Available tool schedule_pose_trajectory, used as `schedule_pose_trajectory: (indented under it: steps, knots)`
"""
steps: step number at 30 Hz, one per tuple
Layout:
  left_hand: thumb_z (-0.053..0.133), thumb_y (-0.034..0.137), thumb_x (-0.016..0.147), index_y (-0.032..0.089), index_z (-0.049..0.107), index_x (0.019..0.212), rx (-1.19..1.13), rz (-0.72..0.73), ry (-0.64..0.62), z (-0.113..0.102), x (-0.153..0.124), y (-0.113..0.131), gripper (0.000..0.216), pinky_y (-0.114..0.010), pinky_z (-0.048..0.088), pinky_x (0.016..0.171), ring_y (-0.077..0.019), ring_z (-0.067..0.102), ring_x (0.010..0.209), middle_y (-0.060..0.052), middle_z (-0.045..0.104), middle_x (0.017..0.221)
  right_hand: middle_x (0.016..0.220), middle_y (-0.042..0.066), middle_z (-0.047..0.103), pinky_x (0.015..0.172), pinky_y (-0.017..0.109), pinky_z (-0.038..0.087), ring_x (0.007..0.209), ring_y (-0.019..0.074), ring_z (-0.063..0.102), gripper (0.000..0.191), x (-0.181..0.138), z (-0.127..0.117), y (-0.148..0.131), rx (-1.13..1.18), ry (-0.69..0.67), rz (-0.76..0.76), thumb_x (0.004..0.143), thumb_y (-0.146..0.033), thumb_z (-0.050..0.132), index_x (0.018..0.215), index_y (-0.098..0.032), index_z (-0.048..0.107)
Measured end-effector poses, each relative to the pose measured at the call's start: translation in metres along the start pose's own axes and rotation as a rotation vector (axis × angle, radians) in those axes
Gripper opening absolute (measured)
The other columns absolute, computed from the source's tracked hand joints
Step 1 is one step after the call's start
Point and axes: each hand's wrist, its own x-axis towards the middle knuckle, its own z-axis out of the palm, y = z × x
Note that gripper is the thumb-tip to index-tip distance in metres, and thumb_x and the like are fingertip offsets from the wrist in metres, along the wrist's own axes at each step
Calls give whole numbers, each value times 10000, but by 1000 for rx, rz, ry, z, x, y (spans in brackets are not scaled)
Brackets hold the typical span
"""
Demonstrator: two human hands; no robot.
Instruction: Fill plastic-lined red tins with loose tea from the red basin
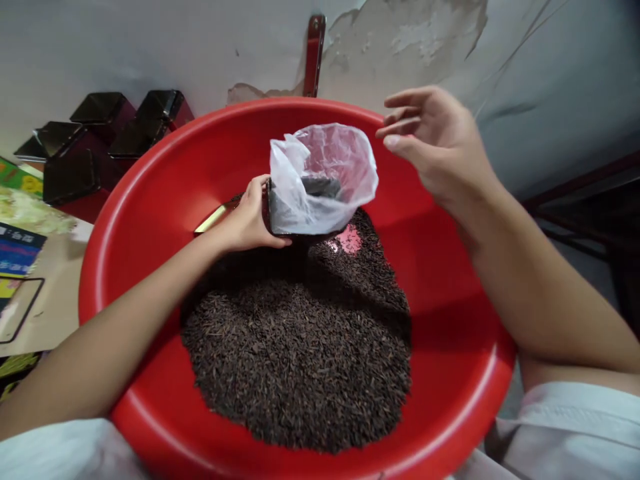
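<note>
My left hand (253, 217) is wrapped round the left side of a dark tin (268, 208), held above the far part of a red basin (440, 293). A clear plastic bag (345, 200) lines the tin, its mouth spread wide above the rim. Dark leaves (320, 187) show inside the bag. Raised to the right of the bag, my right hand (433, 137) is apart from it, fingers loosely bent and holding nothing. Below the tin, a broad heap of dark loose tea leaves (300, 360) covers the basin floor.
Several dark red tins (75, 177) stand left of the basin. A yellow-edged object (211, 219) lies in the basin behind my left wrist. Printed cardboard (55, 280) is at far left. A dark red strip (315, 57) leans against the peeling wall (415, 40).
</note>
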Motion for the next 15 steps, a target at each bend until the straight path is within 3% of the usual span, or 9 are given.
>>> schedule_pose_trajectory:
  steps: [2, 4, 7, 9, 11, 15]
  knots:
    - [821, 374, 441, 183, 273, 1282, 49, 55, -51, 3, -3, 8, 1021, -534, 264, 1114, -375, 306, 1306, -161, 330, 1360, 1086, 86, 605, 902, 309, 474, 970, 146, 589, 308, -7, 7, -31, -166, -5, -172, 786, -241, 609, 1082, -167, 564]
    - [803, 358, 456, 197, 292, 1283, 80, 115, -105, 5, -6, 14, 986, -527, 284, 1108, -368, 316, 1305, -148, 343, 1363, 1199, 122, 570, 1004, 352, 415, 1119, 207, 533, 487, -12, 20, -53, -416, -183, -257, 732, -308, 693, 1161, -129, 550]
    - [778, 362, 480, 198, 341, 1268, 127, 137, -145, 4, -8, 18, 915, -518, 345, 1070, -361, 371, 1272, -140, 378, 1347, 1234, 130, 567, 1015, 447, 385, 1164, 297, 511, 632, -8, 42, -64, -746, -468, -217, 667, -286, 754, 1230, -121, 521]
    - [769, 382, 482, 183, 346, 1273, 148, 109, -148, 1, -8, 21, 919, -529, 370, 1043, -368, 406, 1242, -148, 398, 1341, 1138, 108, 621, 943, 463, 422, 1078, 296, 571, 466, -1, 53, -64, -871, -537, -177, 730, -211, 674, 1175, -139, 558]
    - [757, 405, 489, 177, 327, 1295, 148, 85, -142, -2, -8, 23, 942, -539, 384, 1024, -371, 429, 1217, -142, 415, 1342, 1024, 78, 656, 884, 433, 448, 1005, 267, 609, 271, 7, 59, -67, -938, -514, -194, 775, -130, 556, 1038, -153, 617]
    - [742, 494, 508, 197, 330, 1313, 130, 72, -138, -5, -6, 18, 952, -523, 388, 1026, -341, 467, 1173, -68, 431, 1342, 860, 35, 666, 814, 368, 467, 873, 205, 631, 142, 15, 56, -88, -883, -328, -238, 818, -182, 503, 835, -201, 643]
